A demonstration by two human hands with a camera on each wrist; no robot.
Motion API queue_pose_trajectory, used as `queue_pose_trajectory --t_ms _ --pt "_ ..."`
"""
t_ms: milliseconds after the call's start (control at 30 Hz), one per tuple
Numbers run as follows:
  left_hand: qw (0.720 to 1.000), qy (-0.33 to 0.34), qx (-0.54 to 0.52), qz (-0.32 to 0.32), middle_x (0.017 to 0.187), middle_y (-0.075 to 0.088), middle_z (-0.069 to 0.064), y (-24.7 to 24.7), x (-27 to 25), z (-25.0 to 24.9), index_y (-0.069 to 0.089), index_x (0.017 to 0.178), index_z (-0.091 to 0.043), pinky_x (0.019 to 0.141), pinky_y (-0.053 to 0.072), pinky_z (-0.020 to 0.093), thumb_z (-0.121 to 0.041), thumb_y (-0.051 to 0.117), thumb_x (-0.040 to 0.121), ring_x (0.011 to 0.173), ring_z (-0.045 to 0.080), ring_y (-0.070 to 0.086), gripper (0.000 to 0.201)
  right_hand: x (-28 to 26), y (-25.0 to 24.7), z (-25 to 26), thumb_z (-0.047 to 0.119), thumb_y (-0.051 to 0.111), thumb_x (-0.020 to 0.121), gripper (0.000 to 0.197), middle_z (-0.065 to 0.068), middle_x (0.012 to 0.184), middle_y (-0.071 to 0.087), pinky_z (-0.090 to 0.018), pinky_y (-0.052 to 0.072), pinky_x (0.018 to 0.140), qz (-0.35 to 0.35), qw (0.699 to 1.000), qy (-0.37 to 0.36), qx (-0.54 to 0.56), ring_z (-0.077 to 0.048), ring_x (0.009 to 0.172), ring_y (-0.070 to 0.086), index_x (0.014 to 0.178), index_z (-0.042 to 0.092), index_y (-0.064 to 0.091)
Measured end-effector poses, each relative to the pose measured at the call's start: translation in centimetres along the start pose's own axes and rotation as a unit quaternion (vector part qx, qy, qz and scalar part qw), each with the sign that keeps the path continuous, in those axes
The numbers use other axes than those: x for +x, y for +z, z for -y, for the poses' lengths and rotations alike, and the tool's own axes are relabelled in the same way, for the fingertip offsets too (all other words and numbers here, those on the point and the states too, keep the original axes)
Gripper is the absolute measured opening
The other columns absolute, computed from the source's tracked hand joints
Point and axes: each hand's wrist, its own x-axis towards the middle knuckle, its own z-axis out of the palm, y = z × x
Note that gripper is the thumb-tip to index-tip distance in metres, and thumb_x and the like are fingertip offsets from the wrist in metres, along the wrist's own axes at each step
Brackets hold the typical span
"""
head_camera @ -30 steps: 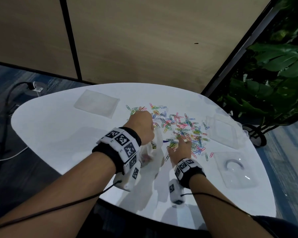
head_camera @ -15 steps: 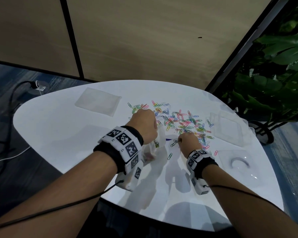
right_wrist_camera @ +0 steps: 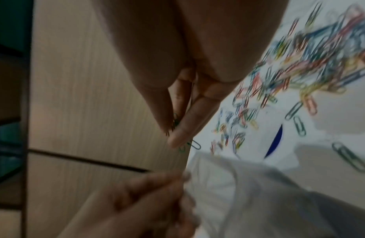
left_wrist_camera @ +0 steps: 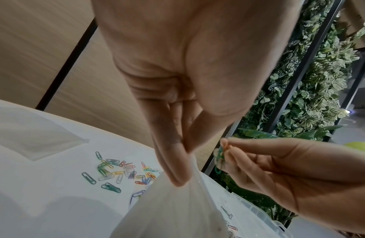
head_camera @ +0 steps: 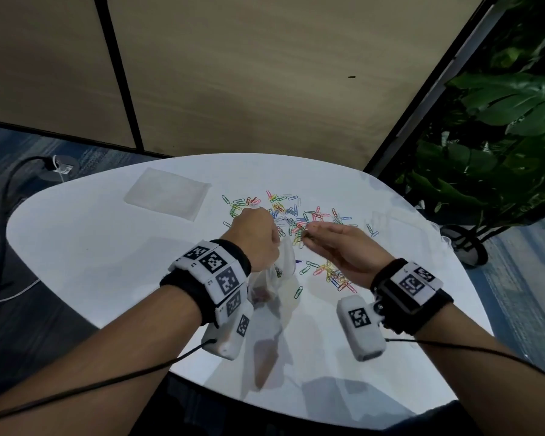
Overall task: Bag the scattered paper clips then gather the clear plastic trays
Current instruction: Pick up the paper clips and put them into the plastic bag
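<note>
My left hand (head_camera: 258, 236) holds a thin clear plastic bag (head_camera: 280, 267) above the white table, pinching its rim between thumb and fingers (left_wrist_camera: 175, 175). The bag (left_wrist_camera: 177, 212) hangs down with a few clips inside. My right hand (head_camera: 307, 237) is raised beside the bag's mouth and pinches a small bunch of paper clips (left_wrist_camera: 219, 155) at its fingertips (right_wrist_camera: 175, 138). Coloured paper clips (head_camera: 296, 212) lie scattered behind the hands, and a smaller heap (head_camera: 334, 275) lies under my right palm. A flat clear tray (head_camera: 167, 193) lies at the far left.
The round white table (head_camera: 92, 247) ends close to my body. More clear trays (left_wrist_camera: 257, 211) lie faintly visible at the right. A large potted plant (head_camera: 485, 152) stands to the right, a wood-panel wall behind. Cables (head_camera: 19, 171) run across the floor at left.
My right hand closed on clips on the table, then lifted and turned toward the bag's mouth. My left hand kept its hold and raised the bag slightly.
</note>
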Motion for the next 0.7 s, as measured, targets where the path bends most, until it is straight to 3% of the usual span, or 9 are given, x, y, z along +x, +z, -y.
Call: queue_pose_trajectory --t_ms 100,167,233,367,433,500,533,600,700 --pt "1.000 -0.003 0.001 -0.012 0.077 0.068 0.001 0.4 -0.1 -0.2 0.077 0.091 -0.011 0.078 0.056 0.027 -0.002 0.063 0.084 0.081 0.021 0.068 0.017 -0.8 2.5 -2.1 0.001 0.066 0.088 0.018 -0.019 0.098 0.072 -0.022 0.059 0.079 0.010 0.995 -0.011 -0.103 -0.019 0.083 0.072 0.105 -0.007 0.068" --pt "1.000 -0.006 0.002 -0.020 0.083 0.070 0.002 0.4 -0.1 -0.2 0.076 0.086 -0.012 0.073 0.055 0.026 -0.002 0.066 0.081 0.083 0.021 0.069 0.015 -0.8 3.3 -3.1 0.002 0.069 0.087 0.020 -0.024 0.099 0.073 -0.030 0.059 0.084 0.021 0.978 -0.043 -0.201 -0.024 0.082 0.072 0.105 -0.006 0.070" --pt "1.000 -0.011 -0.001 -0.026 0.091 0.071 0.004 0.3 -0.1 -0.1 0.076 0.086 -0.013 0.075 0.056 0.027 -0.001 0.066 0.081 0.087 0.022 0.069 0.016 -0.7 3.3 -3.0 0.005 0.070 0.086 0.020 -0.022 0.095 0.074 -0.037 0.059 0.086 0.032 0.962 -0.068 -0.261 -0.028 0.084 0.073 0.104 -0.001 0.072" --pt "0.999 -0.013 -0.008 -0.029 0.090 0.072 0.006 -0.1 0.0 0.2 0.076 0.092 -0.011 0.083 0.058 0.029 -0.001 0.061 0.087 0.087 0.023 0.071 0.019 -0.1 0.2 -1.1 0.005 0.070 0.087 0.013 -0.019 0.094 0.074 -0.035 0.061 0.074 -0.027 0.958 -0.091 -0.270 -0.029 0.080 0.072 0.099 0.005 0.074" --pt "1.000 -0.010 -0.006 -0.025 0.096 0.072 0.006 -0.2 0.0 0.3 0.076 0.094 -0.010 0.079 0.056 0.027 0.000 0.060 0.087 0.081 0.021 0.067 0.020 0.9 -3.5 -1.0 0.014 0.073 0.085 0.024 -0.008 0.109 0.073 -0.031 0.057 0.085 -0.092 0.889 -0.076 -0.441 -0.021 0.093 0.070 0.109 0.014 0.072" --pt "1.000 -0.007 -0.001 -0.024 0.098 0.072 0.007 -0.2 -0.1 0.3 0.076 0.094 -0.011 0.075 0.054 0.025 0.000 0.059 0.087 0.077 0.020 0.062 0.022 1.7 -7.6 -1.9 0.027 0.078 0.080 0.056 -0.005 0.130 0.062 -0.029 0.045 0.100 -0.133 0.752 0.018 -0.645 -0.021 0.115 0.060 0.131 0.018 0.058" --pt "1.000 -0.006 0.000 -0.023 0.098 0.072 0.007 -0.1 0.0 0.3 0.076 0.094 -0.011 0.074 0.053 0.025 0.001 0.058 0.087 0.076 0.020 0.062 0.022 1.9 -9.5 -2.9 0.032 0.080 0.077 0.074 -0.007 0.137 0.057 -0.031 0.042 0.104 -0.137 0.710 0.076 -0.687 -0.024 0.123 0.055 0.141 0.017 0.047" --pt "1.000 -0.005 0.004 -0.022 0.097 0.072 0.007 -0.2 -0.1 0.4 0.076 0.095 -0.010 0.075 0.054 0.026 0.000 0.058 0.088 0.075 0.020 0.062 0.022 2.2 -11.7 -4.9 0.035 0.082 0.071 0.095 -0.013 0.140 0.053 -0.036 0.045 0.103 -0.131 0.691 0.157 -0.693 -0.029 0.127 0.052 0.148 0.015 0.030" --pt "1.000 -0.005 0.006 -0.021 0.097 0.073 0.008 -0.3 0.0 0.5 0.076 0.095 -0.010 0.080 0.058 0.029 -0.002 0.059 0.089 0.080 0.023 0.067 0.020 2.8 -12.0 -7.0 0.026 0.076 0.077 0.092 -0.016 0.137 0.050 -0.036 0.048 0.093 -0.147 0.693 0.181 -0.681 -0.033 0.124 0.051 0.150 0.017 0.020"
